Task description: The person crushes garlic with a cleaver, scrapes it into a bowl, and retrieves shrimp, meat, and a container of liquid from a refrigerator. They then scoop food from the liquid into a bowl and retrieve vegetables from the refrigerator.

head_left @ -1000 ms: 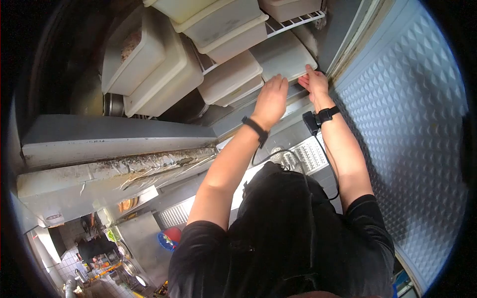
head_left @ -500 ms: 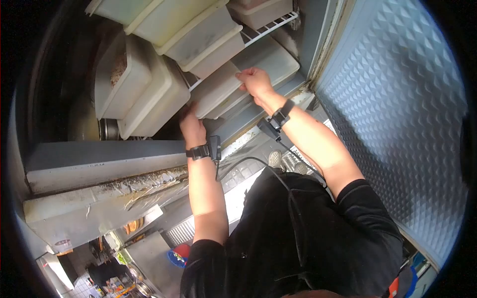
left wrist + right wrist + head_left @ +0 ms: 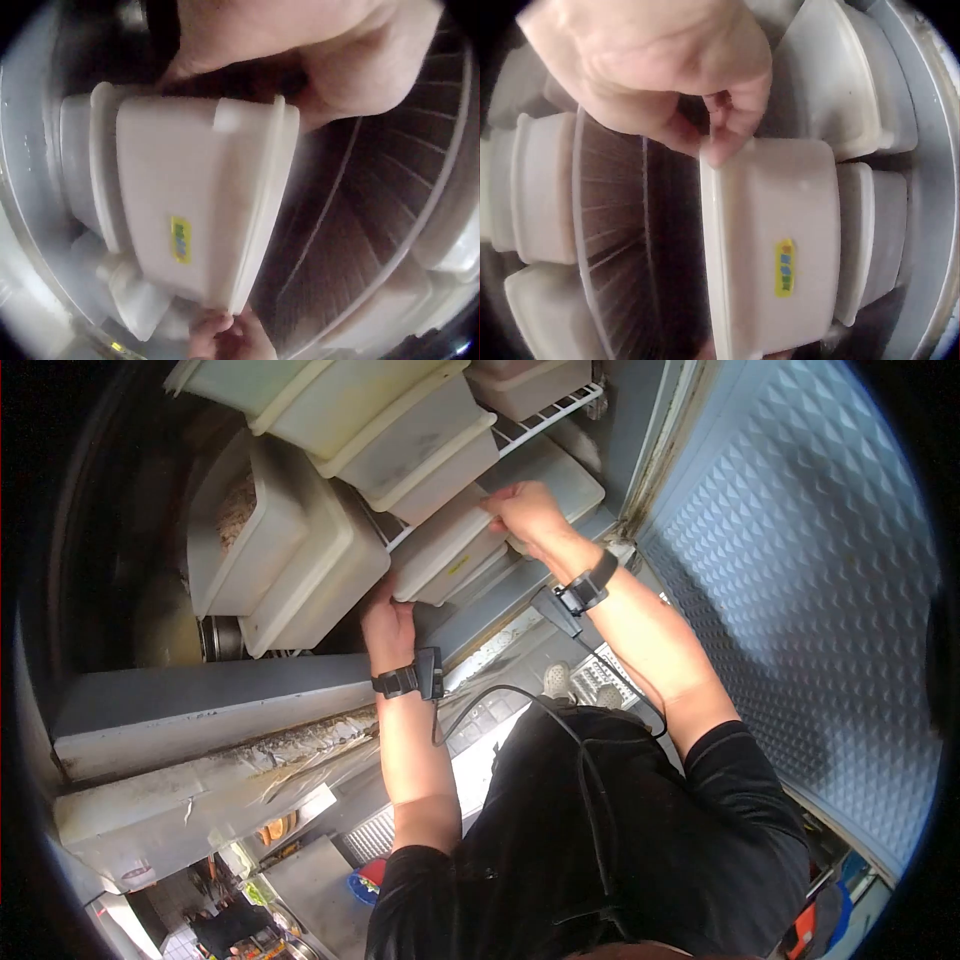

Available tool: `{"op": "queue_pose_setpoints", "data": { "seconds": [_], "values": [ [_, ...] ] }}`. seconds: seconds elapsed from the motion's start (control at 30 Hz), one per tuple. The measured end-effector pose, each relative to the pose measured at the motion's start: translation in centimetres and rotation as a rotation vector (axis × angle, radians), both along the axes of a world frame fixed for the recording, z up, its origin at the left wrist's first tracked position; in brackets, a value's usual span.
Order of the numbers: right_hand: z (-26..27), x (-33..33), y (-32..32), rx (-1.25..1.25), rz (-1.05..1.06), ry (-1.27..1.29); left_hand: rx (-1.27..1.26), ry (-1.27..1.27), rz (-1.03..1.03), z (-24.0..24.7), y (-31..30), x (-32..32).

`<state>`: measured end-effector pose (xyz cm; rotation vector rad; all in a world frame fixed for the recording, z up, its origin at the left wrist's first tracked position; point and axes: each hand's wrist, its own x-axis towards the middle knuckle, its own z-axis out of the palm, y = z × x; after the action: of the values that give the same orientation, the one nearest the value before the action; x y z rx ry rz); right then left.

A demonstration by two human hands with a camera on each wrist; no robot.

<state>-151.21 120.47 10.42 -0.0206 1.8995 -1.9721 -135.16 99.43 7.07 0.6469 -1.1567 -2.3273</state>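
Note:
A white plastic food container (image 3: pixel 445 555) with a pale rim and a small yellow label (image 3: pixel 784 268) is between my two hands inside the cabinet. With thumb and fingers, my right hand (image 3: pixel 530 515) pinches the rim at its right corner. My left hand (image 3: pixel 388 632) grips the opposite end; its fingertips are partly hidden behind the container. Under and beside this container are other pale containers, one lower container (image 3: pixel 877 232) showing close by in the right wrist view. To the right of it lies another lidded container (image 3: pixel 545 475).
Stacked tubs (image 3: pixel 410 455) stand on a white wire shelf (image 3: pixel 550 420) above. Leaning tubs (image 3: pixel 315 570) are left of my left hand, one holding minced-looking food (image 3: pixel 237 515). A metal sill (image 3: pixel 220 695) runs along the front; the textured door (image 3: pixel 800 580) stands open at the right.
Both hands have shifted left from the right-hand container to the middle one. Since half a second ago, the middle container has tipped so that its labelled side shows.

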Motion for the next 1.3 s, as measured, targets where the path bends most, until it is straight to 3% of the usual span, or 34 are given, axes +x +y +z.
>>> {"op": "queue_pose_setpoints", "data": {
  "seconds": [0.13, 0.47, 0.73, 0.97, 1.07, 1.27, 1.3],
  "values": [
    [-0.7, -0.1, 0.9, -0.015, -0.011, -0.026, -0.032, -0.050, 0.062, -1.3, 1.1, 0.0],
    [-0.8, 0.6, 1.6, 0.054, 0.098, 0.007, -0.004, 0.072, 0.012, -2.4, 2.5, 1.7],
    [-1.2, 0.4, 4.9, -0.013, 0.048, -0.059, -0.033, 0.062, -0.066, -2.1, 3.8, 0.0],
    [-2.1, -1.4, 8.5, -0.095, -0.080, -0.092, -0.155, -0.067, -0.127, -0.9, 6.4, -3.5],
    [-3.0, -2.3, 8.9, -0.154, -0.160, -0.075, -0.157, -0.026, -0.155, 2.0, 8.6, -5.3],
    [-4.7, -3.4, 10.1, -0.310, -0.347, -0.073, -0.161, -0.035, -0.167, -0.6, 9.9, -8.9],
    [-6.0, -3.4, 10.3, -0.287, -0.463, -0.125, -0.177, -0.057, -0.184, -1.4, 9.9, -9.5]
  ]
}}
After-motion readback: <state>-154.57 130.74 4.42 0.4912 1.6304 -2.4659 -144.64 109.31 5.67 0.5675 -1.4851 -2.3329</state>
